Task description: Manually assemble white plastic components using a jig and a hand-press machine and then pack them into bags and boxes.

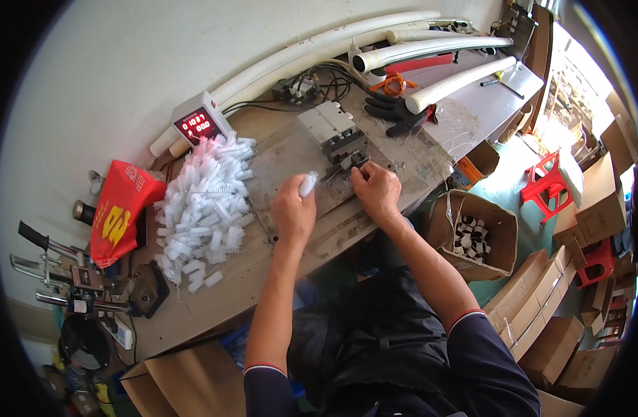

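Observation:
My left hand is closed around a small white bristle brush, whose tip stands out past the thumb. My right hand is at the front of a small bench machine with a pale metal cover and dark jaws. Its fingers are curled together against the jaw area, and whatever they hold is hidden. Grey bristles show at the jaws, just left of the right hand. Left of both hands lies a big heap of white bristle brushes on the workbench.
Behind the heap stands a counter box with red digits. A red bag and a lever press are at the left. Black gloves and long white tubes lie at the back. Right of the bench, a carton holds black-and-white pieces.

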Tool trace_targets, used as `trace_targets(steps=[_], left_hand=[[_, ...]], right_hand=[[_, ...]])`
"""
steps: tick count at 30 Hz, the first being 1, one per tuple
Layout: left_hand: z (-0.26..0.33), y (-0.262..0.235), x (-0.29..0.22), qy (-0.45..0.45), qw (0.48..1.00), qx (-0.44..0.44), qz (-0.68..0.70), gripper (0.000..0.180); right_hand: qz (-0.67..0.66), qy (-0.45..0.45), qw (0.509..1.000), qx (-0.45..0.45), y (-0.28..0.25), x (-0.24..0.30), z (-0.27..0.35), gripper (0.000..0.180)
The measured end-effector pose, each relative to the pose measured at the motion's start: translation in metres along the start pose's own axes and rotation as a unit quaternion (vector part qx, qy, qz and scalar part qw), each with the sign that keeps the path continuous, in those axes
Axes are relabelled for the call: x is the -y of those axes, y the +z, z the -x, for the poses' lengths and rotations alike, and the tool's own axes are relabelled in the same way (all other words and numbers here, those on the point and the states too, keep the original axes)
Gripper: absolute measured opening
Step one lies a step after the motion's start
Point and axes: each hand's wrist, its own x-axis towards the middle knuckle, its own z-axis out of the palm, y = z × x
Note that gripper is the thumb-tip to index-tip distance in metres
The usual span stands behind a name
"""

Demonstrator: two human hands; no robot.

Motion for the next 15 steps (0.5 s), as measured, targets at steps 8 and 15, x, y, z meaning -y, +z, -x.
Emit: trace_targets(steps=[8, 15], left_hand=[[-0.004, 0.016, -0.021, 0.032, 0.988, 0.118, -0.098, 0.02], [0.01, 0.002, -0.019, 0.068, 0.991, 0.073, -0.091, 0.025]], right_hand=[[-0.016, -0.002, 1.0, -0.012, 0.001, -0.002, 0.0, 0.029], [-0.093, 0.019, 0.995, -0.035, -0.002, -0.014, -0.004, 0.027]])
